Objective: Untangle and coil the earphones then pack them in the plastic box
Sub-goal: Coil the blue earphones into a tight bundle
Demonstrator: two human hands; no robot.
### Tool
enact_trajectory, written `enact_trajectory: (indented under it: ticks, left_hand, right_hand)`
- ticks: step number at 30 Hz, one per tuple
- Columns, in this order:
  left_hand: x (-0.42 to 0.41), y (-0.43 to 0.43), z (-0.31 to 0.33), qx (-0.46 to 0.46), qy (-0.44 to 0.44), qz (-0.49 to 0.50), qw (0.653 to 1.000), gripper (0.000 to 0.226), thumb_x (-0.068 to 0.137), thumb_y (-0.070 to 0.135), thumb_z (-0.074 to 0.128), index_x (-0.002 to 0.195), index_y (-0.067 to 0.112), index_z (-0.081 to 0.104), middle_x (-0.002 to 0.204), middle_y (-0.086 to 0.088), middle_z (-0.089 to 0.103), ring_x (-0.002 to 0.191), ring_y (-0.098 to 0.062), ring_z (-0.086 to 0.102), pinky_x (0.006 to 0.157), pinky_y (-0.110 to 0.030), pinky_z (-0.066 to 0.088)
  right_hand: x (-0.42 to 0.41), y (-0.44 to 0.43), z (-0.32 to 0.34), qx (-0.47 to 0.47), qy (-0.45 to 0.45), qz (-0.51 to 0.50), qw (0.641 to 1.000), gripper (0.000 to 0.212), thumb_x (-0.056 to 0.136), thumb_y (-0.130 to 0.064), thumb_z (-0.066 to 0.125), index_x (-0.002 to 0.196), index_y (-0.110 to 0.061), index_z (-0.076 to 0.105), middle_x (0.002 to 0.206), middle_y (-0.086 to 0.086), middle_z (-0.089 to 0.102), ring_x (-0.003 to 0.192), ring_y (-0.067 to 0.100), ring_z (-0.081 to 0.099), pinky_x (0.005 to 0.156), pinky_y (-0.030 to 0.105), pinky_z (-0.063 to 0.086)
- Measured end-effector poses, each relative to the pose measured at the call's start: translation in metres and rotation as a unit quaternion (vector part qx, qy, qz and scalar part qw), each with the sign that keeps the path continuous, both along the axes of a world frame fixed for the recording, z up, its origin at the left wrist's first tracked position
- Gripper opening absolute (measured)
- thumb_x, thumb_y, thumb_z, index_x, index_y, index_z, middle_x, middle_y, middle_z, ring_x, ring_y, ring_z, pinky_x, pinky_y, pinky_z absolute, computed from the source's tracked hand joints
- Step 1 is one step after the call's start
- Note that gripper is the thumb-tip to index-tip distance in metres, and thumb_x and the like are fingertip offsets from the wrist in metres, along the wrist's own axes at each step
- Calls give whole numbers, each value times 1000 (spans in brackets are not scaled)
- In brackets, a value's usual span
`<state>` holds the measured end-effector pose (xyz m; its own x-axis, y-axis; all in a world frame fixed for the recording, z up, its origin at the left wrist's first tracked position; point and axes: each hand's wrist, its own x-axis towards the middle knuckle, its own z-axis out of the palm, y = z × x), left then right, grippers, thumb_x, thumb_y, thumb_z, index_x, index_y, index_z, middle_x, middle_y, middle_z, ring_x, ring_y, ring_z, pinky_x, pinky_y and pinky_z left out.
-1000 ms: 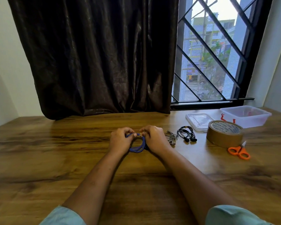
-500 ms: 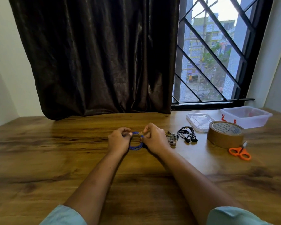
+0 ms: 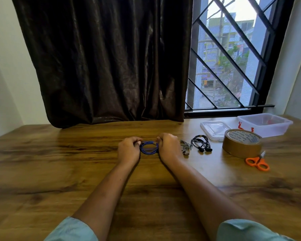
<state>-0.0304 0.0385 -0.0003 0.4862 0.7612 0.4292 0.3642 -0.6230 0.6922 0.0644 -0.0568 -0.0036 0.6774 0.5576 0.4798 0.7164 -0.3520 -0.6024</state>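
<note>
A blue earphone cable (image 3: 149, 148) is wound into a small coil in the middle of the wooden table (image 3: 59, 171). My left hand (image 3: 129, 150) pinches the coil's left side and my right hand (image 3: 169, 147) pinches its right side. Just right of my right hand lies a grey earphone bundle (image 3: 185, 147), partly hidden by that hand. Beyond it lies a black pair of earphones (image 3: 201, 144), loosely coiled. The clear plastic box (image 3: 264, 125) stands open at the back right with something red inside. Its lid (image 3: 214, 129) lies flat to the left of it.
A roll of brown tape (image 3: 241, 143) sits in front of the box, with orange scissors (image 3: 257, 163) just beyond its near edge. A dark curtain (image 3: 102, 58) and a barred window (image 3: 233, 58) rise behind the table.
The blue coil has dropped from upright between my hands to lower and flatter over the table. Both hands have drawn slightly apart, still pinching it.
</note>
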Motion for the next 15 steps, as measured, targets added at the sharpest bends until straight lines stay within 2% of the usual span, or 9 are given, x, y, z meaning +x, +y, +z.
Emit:
enact_trajectory:
  ticks: [3,6,8,11,14,15]
  left_hand:
    - [-5,-8,4,60,-22,-16,998,23,96,13,50,110,12,68,112,-5,67,103,-17,60,82,-21,44]
    - [-8,-24,8,128,-57,-44,989,23,94,11,51,109,12,69,111,-4,67,104,-15,59,85,-18,40]
    - [-5,-41,11,140,-72,-75,985,22,93,8,53,106,11,70,108,-3,68,103,-14,59,86,-19,40]
    - [15,-76,20,145,-81,-135,977,21,92,7,55,104,11,71,104,-1,68,100,-13,59,85,-21,43]
    - [51,-122,40,101,-106,-189,971,20,90,5,56,100,10,73,95,4,67,87,-9,59,73,-12,41]
    - [65,-137,46,81,-108,-204,970,20,89,5,57,99,11,73,92,2,69,82,-12,61,72,-17,45]
  right_hand:
    - [0,-6,2,25,-3,-8,1000,23,93,-1,48,108,-3,65,107,11,65,103,24,57,81,27,47]
    - [-4,-21,8,79,-13,-21,997,34,91,2,46,120,-4,63,119,11,64,116,23,54,97,28,44]
    - [-3,-36,17,134,-20,-33,990,32,90,0,47,116,-7,66,114,8,66,112,21,56,95,29,46]
    - [10,-71,37,190,-44,-81,977,27,90,-6,50,104,-16,70,102,1,69,99,16,58,84,27,46]
    - [44,-130,52,212,-83,-163,960,24,85,-7,54,97,-18,72,95,1,70,92,20,60,80,31,44]
    - [59,-152,53,212,-74,-190,956,25,84,-6,54,97,-18,72,94,4,71,93,23,60,80,34,44]
